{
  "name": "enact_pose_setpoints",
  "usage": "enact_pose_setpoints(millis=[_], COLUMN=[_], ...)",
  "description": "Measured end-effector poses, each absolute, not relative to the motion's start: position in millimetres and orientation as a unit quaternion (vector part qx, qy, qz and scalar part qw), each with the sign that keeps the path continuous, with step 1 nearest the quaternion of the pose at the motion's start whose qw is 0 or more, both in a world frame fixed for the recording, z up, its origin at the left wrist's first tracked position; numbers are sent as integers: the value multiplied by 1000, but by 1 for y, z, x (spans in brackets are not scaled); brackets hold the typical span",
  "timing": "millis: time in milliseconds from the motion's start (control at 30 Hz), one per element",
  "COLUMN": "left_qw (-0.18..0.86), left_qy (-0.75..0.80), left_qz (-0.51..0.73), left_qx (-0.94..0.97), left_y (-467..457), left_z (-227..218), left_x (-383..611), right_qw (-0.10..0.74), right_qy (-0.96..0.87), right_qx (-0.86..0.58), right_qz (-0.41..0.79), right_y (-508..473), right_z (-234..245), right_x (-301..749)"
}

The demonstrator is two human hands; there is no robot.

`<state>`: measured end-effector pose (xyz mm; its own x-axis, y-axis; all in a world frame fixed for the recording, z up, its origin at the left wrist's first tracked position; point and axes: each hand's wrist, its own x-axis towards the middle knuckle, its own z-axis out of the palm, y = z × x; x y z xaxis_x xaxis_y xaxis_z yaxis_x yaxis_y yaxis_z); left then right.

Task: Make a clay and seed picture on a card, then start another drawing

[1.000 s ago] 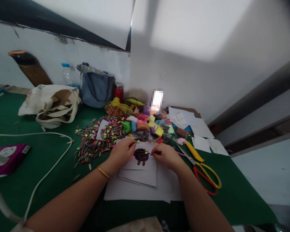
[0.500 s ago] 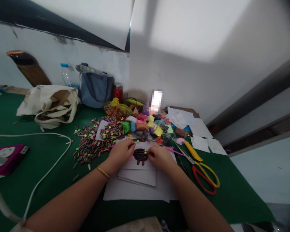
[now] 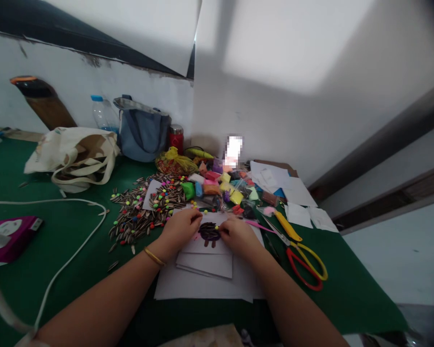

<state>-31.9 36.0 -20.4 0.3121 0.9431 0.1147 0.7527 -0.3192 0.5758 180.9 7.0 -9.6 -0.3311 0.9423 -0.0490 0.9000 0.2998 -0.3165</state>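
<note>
A small purple clay figure (image 3: 209, 232) lies on a stack of white paper sheets (image 3: 206, 270) on the green table. My left hand (image 3: 181, 226), with a gold bangle on the wrist, rests with curled fingers on the paper at the figure's left edge. My right hand (image 3: 238, 234) is closed in a pinch, its fingertips touching the figure's right side; what it holds is too small to make out. A heap of sunflower seeds and coloured beads (image 3: 144, 209) lies just left of my left hand.
Coloured clay packets (image 3: 220, 185) crowd behind the paper. Yellow-and-red scissors (image 3: 304, 255) and a yellow-handled tool (image 3: 284, 222) lie to the right. Cloth bags (image 3: 75, 154), a bottle, a red flask (image 3: 176, 137), a white cable (image 3: 75, 241) and a purple packet (image 3: 10, 236) occupy the left.
My right hand has moved left, from beside the purple figure onto its right edge. My left hand has stayed in place.
</note>
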Motion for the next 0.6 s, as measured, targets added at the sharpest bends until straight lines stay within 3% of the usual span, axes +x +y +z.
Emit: enact_pose_setpoints(millis=[133, 333, 600], left_qw=[137, -36, -23], left_qy=[564, 632, 644], left_qz=[251, 181, 164], left_qx=[775, 753, 747], left_y=[49, 68, 71], left_z=[-16, -12, -16], left_x=[-48, -72, -70], right_qw=[115, 228, 242], right_qy=[-788, -755, -760], right_qx=[-579, -592, -578], right_qz=[177, 165, 171], right_y=[10, 9, 9], right_z=[-8, -5, -10], right_x=[189, 196, 193])
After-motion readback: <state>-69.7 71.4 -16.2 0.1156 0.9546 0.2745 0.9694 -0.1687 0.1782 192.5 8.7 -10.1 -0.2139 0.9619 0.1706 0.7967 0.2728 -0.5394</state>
